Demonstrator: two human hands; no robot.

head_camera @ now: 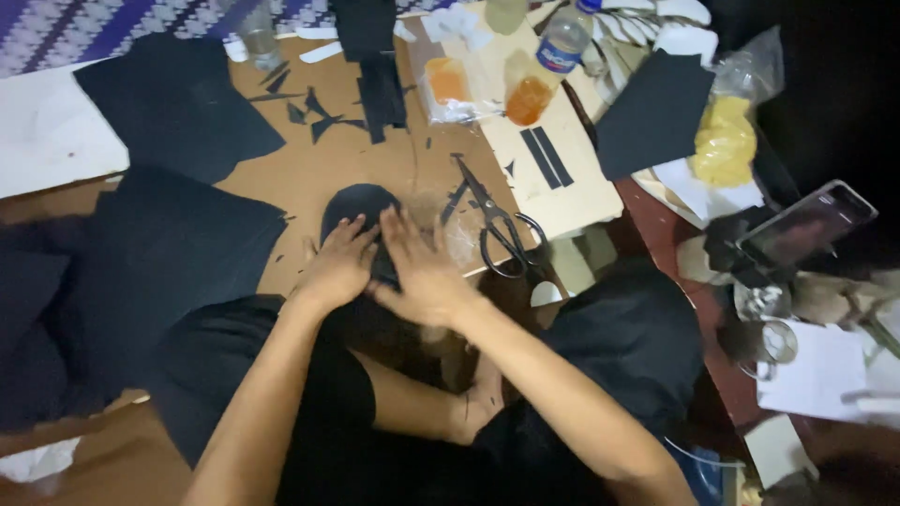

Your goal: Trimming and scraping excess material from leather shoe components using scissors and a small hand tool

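In the middle of the frame lies a dark, rounded piece of black foam sheet (361, 208), on a brown cardboard work surface (309, 173). It looks smooth and curved on top, like a little hill. The left hand (337, 265) presses flat on its lower left part, fingers close together and spread over it. The right hand (424, 269) lies flat just beside it, fingers a bit apart, pressing on the right side of the piece. The hands cover most of the lower half of the piece, so its bottom edge cannot be seen. Something clear and shiny sits under the right fingers, but it is too blurry to tell what it is. A pair of black metal scissors (500, 230) lies just to the right of the hands, near the edge of the surface. Big black sheets (178, 103) fill the left side of the frame. Bare room shows above the piece, with small black scraps (314, 114) further up.
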